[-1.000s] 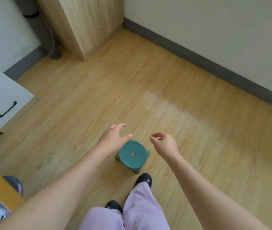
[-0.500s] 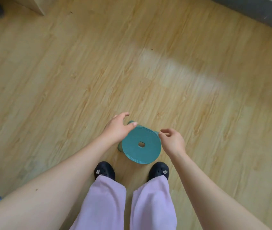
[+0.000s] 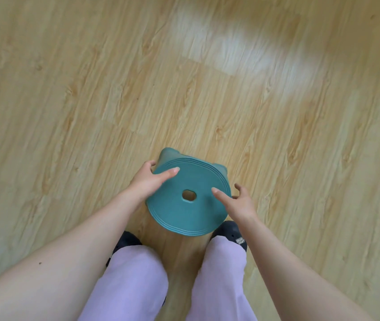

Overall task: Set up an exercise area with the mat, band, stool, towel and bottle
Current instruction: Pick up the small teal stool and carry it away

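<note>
A round teal plastic stool (image 3: 182, 216) with a small hole in the middle of its seat stands on the wooden floor just in front of my feet. My left hand (image 3: 148, 181) grips the seat's left rim, thumb lying on top and fingers curled over the edge. My right hand (image 3: 238, 203) holds the right rim, with its thumb on the seat near the hole and its fingers curled past the edge. The stool's legs are mostly hidden under the seat. No mat, band, towel or bottle is in view.
Light wooden floor (image 3: 91, 100) fills the view, with a pale sunlit patch (image 3: 242, 47) at the far right. My dark shoes (image 3: 235, 235) and lilac trousers (image 3: 138, 281) are right behind the stool.
The view has tilted down and come closer to the stool. Both hands have moved from hovering beside the seat to holding its rim.
</note>
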Available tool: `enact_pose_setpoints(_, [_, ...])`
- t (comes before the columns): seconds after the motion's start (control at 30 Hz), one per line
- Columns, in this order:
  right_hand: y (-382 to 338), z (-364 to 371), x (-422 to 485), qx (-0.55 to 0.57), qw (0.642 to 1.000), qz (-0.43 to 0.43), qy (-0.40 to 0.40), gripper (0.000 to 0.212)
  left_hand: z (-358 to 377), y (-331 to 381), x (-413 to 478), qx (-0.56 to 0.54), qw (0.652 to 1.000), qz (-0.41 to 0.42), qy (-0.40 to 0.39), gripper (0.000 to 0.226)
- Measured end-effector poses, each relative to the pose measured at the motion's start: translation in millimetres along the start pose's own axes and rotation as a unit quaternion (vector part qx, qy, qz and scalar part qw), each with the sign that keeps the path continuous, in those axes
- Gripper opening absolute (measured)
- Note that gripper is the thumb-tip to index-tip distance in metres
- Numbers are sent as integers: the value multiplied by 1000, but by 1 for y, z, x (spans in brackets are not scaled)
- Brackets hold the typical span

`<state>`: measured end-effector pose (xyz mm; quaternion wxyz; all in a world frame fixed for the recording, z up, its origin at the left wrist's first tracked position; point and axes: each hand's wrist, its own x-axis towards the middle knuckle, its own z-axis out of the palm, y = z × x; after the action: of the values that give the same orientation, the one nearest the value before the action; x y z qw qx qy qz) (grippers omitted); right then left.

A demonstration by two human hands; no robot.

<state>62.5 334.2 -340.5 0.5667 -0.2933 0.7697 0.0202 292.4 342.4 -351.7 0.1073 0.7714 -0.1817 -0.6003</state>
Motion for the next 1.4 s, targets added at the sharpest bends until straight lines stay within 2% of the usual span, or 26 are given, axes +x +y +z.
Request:
enact_pose_setpoints(0.27, [13,17,23,119,989,22,-82,98,2,-9,16,-46,998,-23,-27,97])
enact_pose_setpoints(0.43, [-9,12,-1,120,990,-10,-72,89,-13,2,-12,-114,993,-20,0,97])
enact_pose_setpoints(0.87, [-171,-22,-171,34,980,-155,-118,75,-138,80,-185,-260,961,45,84,91])
enact_pose_setpoints(1.1, [-244,-16,-258,-32,962,-225,-151,81,-194,85,-268,-324,930,78,155,89])
enact_pose_setpoints(1.13, [-263,0,-286,-61,952,-254,-161,80,-219,77,-295,-355,914,80,181,90])
enact_pose_setpoints(1.23, [-281,10,-307,-75,946,-265,-172,83,-234,73,-306,-377,903,85,190,93])
enact_pose_setpoints(1.3, [-296,38,-330,-102,937,-281,-181,83,-264,61,-324,-416,883,86,198,93])
enact_pose_setpoints(1.4, [-315,73,-356,-132,926,-293,-196,74,-295,44,-340,-446,863,80,221,86])
